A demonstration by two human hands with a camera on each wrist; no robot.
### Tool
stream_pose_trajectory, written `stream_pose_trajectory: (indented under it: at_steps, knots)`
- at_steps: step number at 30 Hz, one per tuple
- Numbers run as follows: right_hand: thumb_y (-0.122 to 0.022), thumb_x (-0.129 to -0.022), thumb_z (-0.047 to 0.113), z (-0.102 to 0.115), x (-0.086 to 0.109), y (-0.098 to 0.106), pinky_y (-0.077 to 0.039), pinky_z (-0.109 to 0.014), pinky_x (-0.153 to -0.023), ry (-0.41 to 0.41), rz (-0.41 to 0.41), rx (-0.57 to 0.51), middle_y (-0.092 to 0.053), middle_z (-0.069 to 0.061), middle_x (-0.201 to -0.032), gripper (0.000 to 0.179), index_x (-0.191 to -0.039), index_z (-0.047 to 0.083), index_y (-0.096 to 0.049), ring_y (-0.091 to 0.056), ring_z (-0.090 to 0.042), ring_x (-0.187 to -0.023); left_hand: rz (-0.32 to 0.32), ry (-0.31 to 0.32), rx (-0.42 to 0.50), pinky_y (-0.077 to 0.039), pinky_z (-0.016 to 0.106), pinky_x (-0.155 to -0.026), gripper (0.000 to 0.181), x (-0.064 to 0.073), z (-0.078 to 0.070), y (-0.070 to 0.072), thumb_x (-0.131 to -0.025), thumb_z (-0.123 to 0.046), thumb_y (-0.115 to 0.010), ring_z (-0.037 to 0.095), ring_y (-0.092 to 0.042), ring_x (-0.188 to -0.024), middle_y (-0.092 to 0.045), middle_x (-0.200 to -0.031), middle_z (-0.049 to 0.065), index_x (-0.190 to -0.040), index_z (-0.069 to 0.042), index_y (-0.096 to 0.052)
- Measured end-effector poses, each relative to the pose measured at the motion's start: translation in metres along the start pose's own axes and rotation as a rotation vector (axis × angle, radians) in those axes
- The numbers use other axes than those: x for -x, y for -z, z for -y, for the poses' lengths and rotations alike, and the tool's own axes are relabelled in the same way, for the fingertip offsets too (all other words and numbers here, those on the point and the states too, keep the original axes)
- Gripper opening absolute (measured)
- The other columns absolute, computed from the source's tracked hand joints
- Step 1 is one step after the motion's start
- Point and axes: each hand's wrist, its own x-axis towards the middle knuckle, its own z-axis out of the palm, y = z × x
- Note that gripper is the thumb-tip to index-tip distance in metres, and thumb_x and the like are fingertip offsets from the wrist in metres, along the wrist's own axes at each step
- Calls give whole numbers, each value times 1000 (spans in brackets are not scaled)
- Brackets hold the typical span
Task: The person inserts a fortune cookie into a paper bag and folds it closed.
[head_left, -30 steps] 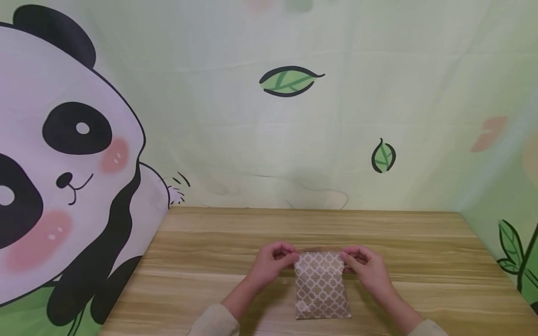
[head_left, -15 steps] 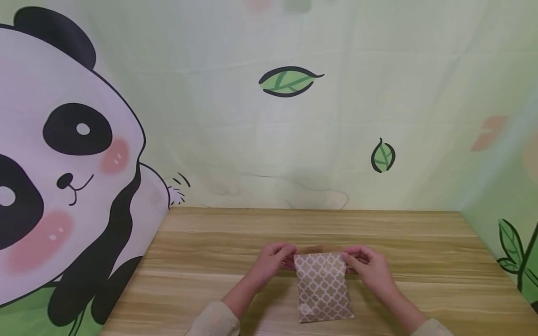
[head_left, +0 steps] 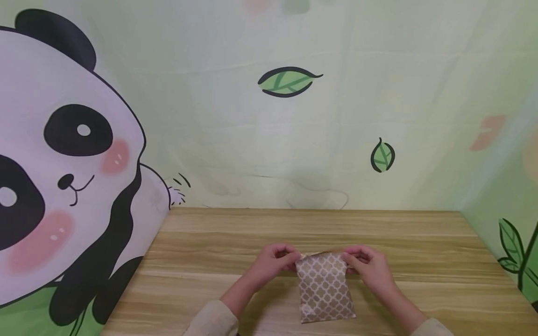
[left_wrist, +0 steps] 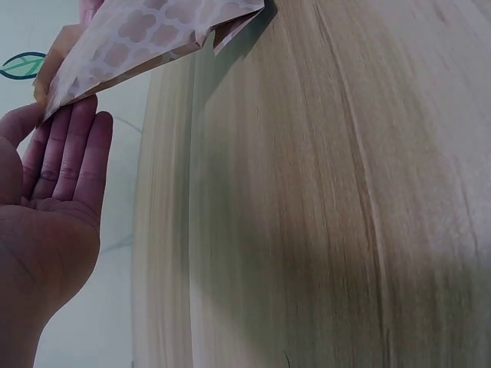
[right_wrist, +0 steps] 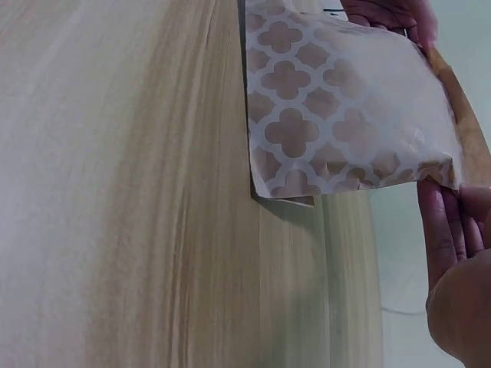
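A small brown paper bag point(head_left: 325, 289) with a white lattice of four-lobed shapes stands upright or slightly tilted over the wooden table in the head view. My left hand point(head_left: 271, 263) pinches its upper left corner between thumb and fingers. At the upper right corner, my right hand point(head_left: 371, 268) pinches the paper the same way. Plain brown paper shows along the top edge, also beside the patterned bag point(right_wrist: 330, 107) in the right wrist view. From the left wrist, the fingers of my left hand point(left_wrist: 57, 222) lie behind the bag. What the bag contains is hidden.
The wood-grain table point(head_left: 201, 275) reaches back to a pale green cloth backdrop point(head_left: 210, 116) printed with leaves. A large printed panda point(head_left: 122, 205) covers the cloth at the left. More printed cloth borders the right side.
The bag has shifted slightly right and toward me. My left thumb left the front of its corner, then came back onto it. The bag's top edge now sits unevenly, with inner brown paper showing.
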Motion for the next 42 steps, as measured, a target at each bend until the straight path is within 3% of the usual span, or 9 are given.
stream_pose_trajectory:
  at_steps: [8, 17, 23, 27, 34, 42]
  knots:
    - [-71, -100, -2, 2, -4, 0, -66, -34, -80, -3, 9, -5, -76, -16, -104, 21, -117, -13, -69, -74, -13, -86, -7, 13, -29, -61, 55, -95, 21, -2, -3, 3, -102, -9, -72, 16, -75, -82, -78, -95, 10, -110, 11, -72]
    - [-69, -102, 1, -1, 1, 6, -65, -39, -86, -15, 75, -30, -75, -14, -105, 26, -121, -15, -66, -74, -15, -90, -6, -5, -89, -65, 44, -87, 17, -1, -1, 1, -101, -7, -72, 17, -76, -82, -79, -95, 16, -107, 8, -74]
    - [-49, -115, 28, 4, -1, 11, -63, -38, -92, -142, 159, -72, -72, -15, -117, 46, -131, -13, -63, -71, -22, -105, -10, -17, -96, -65, 45, -87, 17, -2, -1, 1, -102, -6, -72, 17, -77, -81, -79, -94, 17, -107, 10, -73]
    - [-46, -116, 41, 5, -5, 10, -64, -37, -90, -155, 230, -25, -72, -16, -112, 60, -132, -15, -60, -70, -24, -103, -3, -21, -90, -65, 46, -88, 18, -2, -2, 1, -101, -5, -72, 17, -77, -82, -78, -95, 18, -106, 12, -72]
    - [-64, -109, 24, 4, -7, 9, -65, -37, -85, -79, 293, 30, -72, -10, -110, 43, -129, -14, -64, -71, -21, -98, -12, -17, -117, -64, 50, -89, 16, 0, -1, 2, -101, -8, -73, 16, -76, -81, -78, -93, 13, -104, 8, -74]
    - [-71, -103, 11, 3, -5, 13, -66, -38, -84, 2, 341, 5, -76, -20, -108, 29, -117, -15, -67, -75, -19, -90, 1, -20, -133, -64, 51, -89, 15, 2, -1, 7, -101, -5, -72, 15, -74, -81, -77, -93, 11, -104, 9, -73]
